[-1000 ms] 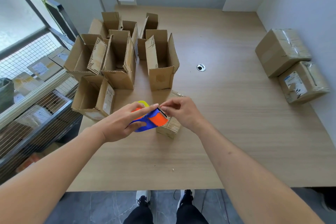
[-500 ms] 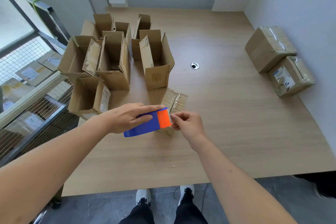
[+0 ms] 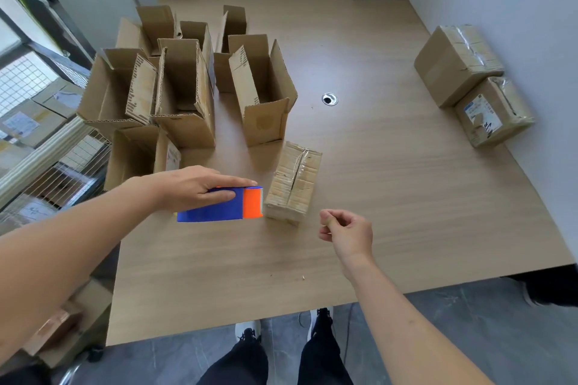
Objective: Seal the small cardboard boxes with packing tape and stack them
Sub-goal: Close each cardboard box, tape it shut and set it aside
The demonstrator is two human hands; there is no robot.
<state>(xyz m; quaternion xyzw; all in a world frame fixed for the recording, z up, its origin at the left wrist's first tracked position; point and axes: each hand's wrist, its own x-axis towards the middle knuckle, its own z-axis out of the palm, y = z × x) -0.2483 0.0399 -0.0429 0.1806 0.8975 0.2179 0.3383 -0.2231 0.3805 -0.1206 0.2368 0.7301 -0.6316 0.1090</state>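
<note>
My right hand (image 3: 345, 233) has come away from the tape dispenser (image 3: 220, 204). Half a second ago its fingertips were pinched at the orange nose of the dispenser; now it sits well to the right of it, below the near corner of the small taped box (image 3: 295, 183), fingers curled in with thumb against forefinger. I think I am drawing a strip of clear tape out between them, but no tape shows in this view, so I cannot say whether the pinch holds anything.

My left hand (image 3: 194, 186) grips the dispenser from above, forefinger stretched flat along its top edge to the orange end, the other fingers wrapped over the blue side. The serrated end lies just beside the near left edge of the small box, perhaps touching it.

That box lies closed on the table (image 3: 406, 197), just beyond my left fingertips and between my 2 hands, its top seam already wrinkled with tape. Judging by this, I am laying or finishing another strip on it, and the next move asks me to press the tape down over the seam and tear it at the teeth.

Beyond my left fingers stand the open cartons (image 3: 187, 87), flaps up, none sealed. Far to the right of my right hand, 2 sealed parcels (image 3: 472, 84) rest against the wall. Most of the sealing, and the stacking of these, is yet to do.
</note>
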